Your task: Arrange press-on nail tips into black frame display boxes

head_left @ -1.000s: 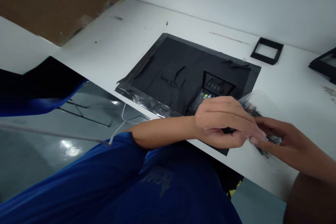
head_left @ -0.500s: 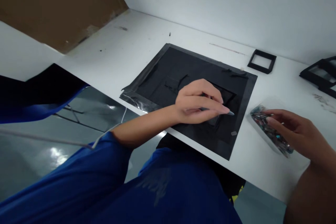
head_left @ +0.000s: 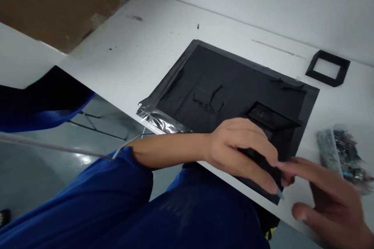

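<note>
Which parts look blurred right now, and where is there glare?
Head view: the right hand and clear box are smeared, probably by motion; head view: bright glare on the shiny tape edging the black mat, a softer patch on the floor.

A white wall [head_left: 248,4] is rising at one o'clock behind a white table [head_left: 122,62], a brown panel [head_left: 64,4] is standing at ten o'clock, and grey floor [head_left: 37,171] is glinting at eight o'clock

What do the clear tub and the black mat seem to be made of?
Clear tub: probably smooth plastic; its wall is see-through. Black mat: perhaps fabric or textured plastic, mostly matte with fine lines; its front strip is shiny, tape-like.
</note>
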A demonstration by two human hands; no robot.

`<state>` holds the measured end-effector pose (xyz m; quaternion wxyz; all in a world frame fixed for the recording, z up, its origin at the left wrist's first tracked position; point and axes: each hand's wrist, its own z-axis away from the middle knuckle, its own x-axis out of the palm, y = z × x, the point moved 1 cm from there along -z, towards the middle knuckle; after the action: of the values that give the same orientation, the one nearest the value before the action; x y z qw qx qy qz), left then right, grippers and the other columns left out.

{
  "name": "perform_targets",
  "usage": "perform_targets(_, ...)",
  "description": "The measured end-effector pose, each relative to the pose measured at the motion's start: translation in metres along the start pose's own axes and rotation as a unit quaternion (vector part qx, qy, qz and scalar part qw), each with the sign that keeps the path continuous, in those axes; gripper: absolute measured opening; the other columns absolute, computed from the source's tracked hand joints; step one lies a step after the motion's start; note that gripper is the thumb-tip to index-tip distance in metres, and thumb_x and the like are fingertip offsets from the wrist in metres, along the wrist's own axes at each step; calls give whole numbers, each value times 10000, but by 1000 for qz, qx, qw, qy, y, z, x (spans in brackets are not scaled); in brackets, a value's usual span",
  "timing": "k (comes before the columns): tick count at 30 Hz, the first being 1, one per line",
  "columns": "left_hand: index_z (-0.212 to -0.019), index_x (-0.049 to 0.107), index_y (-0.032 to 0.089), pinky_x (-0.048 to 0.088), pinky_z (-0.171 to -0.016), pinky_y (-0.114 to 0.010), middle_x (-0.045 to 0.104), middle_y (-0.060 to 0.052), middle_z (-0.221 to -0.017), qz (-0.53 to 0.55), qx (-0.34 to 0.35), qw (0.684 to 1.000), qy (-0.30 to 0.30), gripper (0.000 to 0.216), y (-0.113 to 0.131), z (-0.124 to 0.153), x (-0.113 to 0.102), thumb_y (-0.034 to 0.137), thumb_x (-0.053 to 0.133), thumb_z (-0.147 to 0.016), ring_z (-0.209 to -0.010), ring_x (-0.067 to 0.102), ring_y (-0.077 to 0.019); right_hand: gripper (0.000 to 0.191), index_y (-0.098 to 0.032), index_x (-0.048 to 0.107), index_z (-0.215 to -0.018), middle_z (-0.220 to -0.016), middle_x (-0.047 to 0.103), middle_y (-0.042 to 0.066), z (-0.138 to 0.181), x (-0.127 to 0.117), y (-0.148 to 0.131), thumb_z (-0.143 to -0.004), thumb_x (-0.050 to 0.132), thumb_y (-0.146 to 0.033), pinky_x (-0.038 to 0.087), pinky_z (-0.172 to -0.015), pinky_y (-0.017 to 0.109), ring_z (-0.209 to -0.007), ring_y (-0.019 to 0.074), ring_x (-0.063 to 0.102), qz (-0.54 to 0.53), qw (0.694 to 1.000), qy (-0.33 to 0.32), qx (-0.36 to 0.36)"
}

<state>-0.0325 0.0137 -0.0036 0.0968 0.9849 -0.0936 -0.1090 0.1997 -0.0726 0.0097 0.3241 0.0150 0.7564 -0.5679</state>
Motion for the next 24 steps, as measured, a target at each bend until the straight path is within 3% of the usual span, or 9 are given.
perform_targets(3,-804,784,425,569,-764,-201,754,72,-934,-6,-11,1000,-25,68,10,4,3,376,824,-781,-828,687,-58,615,-323,622,-1347,-995,701,64,-6,13,8,-827,682,-646,598,-767,329,-808,218,687,-118,991,-56,-35)
perform_targets(8,-856,793,449,558,-801,-201,774,82,-947,-29,-4,992,-126,49,12,2,2,437,746,-850,-860,682,-66,520,-363,626,-1334,-869,686,-5,-17,24,6,-842,756,-469,568,-677,230,-716,134,653,-215,971,-76,-67)
perform_targets(15,-960,801,374,555,-796,-211,750,48,-873,-41,-37,984,-170,125,11,3,1,373,747,-847,-838,669,-83,499,-329,636,-1338,-819,719,12,-13,23,3,-859,770,-294,568,-641,277,-741,168,674,-182,981,-1,-64)
perform_targets(20,-897,775,397,497,-618,-225,667,97,-727,-102,19,985,-136,72,10,8,5,358,736,-851,-675,617,-50,442,-283,656,-1315,-771,681,16,-10,17,4,-882,729,-230,524,-586,296,-668,159,637,-132,990,-2,-53)
perform_targets(24,-868,789,328,501,-605,-270,668,62,-711,-66,17,992,-102,112,11,9,6,308,679,-856,-645,616,-86,461,-310,670,-1311,-752,607,-3,-8,7,4,-870,716,-185,486,-573,307,-622,141,569,-39,995,84,-46)
